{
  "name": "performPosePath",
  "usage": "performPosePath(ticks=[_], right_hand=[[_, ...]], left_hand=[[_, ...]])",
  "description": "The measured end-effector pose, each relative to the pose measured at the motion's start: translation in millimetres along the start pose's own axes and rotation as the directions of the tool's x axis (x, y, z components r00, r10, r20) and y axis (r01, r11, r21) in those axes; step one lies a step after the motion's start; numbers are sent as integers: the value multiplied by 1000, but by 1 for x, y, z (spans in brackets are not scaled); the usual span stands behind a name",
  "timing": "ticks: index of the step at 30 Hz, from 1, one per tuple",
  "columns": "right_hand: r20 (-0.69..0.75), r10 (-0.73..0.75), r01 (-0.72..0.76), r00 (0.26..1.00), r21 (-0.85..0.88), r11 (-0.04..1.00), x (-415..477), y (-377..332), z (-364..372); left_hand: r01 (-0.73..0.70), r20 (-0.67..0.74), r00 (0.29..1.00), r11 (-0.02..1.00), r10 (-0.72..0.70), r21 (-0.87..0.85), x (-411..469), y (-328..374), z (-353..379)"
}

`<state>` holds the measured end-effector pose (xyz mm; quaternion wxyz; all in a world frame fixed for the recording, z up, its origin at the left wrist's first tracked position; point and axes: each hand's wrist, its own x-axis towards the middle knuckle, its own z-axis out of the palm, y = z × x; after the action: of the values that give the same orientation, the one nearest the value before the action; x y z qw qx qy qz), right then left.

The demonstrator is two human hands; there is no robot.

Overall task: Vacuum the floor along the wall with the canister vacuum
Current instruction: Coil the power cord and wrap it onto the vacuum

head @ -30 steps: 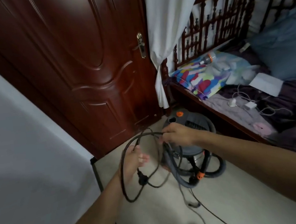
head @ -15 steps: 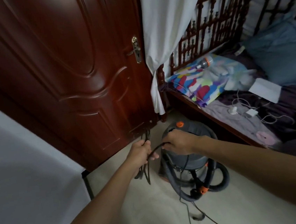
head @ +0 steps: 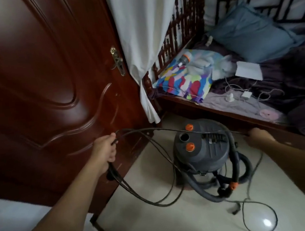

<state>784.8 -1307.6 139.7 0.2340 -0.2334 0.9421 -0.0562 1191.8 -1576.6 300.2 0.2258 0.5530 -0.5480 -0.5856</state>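
A grey canister vacuum with orange knobs stands on the pale floor beside the bed. Its grey hose lies coiled around its base. My left hand is shut on several loops of the black power cord, in front of the door. One strand of that cord runs taut across the top of the vacuum to my right hand, which grips it next to the bed frame. More cord trails loose on the floor at the right.
A dark red wooden door with a brass handle stands at the left. A white curtain hangs by the wooden bed, which holds pillows, chargers and cloths. A white surface fills the bottom left.
My hands were close together over the vacuum; they have moved apart, the right one out toward the bed frame, stretching a length of cord between them.
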Motion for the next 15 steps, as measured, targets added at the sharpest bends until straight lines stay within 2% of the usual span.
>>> performPosePath(ticks=[2,3,7,9,11,13,15], right_hand=[[-17,55,-55,998,8,998,-4,10,15],[-9,34,-34,999,-15,999,-9,7,21],[117,-123,137,985,-120,983,-31,-51,33],[136,-237,257,962,-156,954,-40,-88,36],[162,-413,439,896,-198,876,-47,-122,37],[186,-586,615,788,-217,758,-52,-152,33],[117,-710,719,694,-152,678,-47,-177,24]], left_hand=[[17,29,999,999,-18,27,21,-3,-6],[24,62,998,999,-27,46,30,-6,-2],[8,240,970,995,-32,99,61,-15,43],[-32,308,951,991,-9,128,75,-17,70],[-87,355,935,981,21,171,89,-15,94],[-126,402,915,971,34,205,105,-9,116],[-135,449,893,957,7,255,119,-5,137]])
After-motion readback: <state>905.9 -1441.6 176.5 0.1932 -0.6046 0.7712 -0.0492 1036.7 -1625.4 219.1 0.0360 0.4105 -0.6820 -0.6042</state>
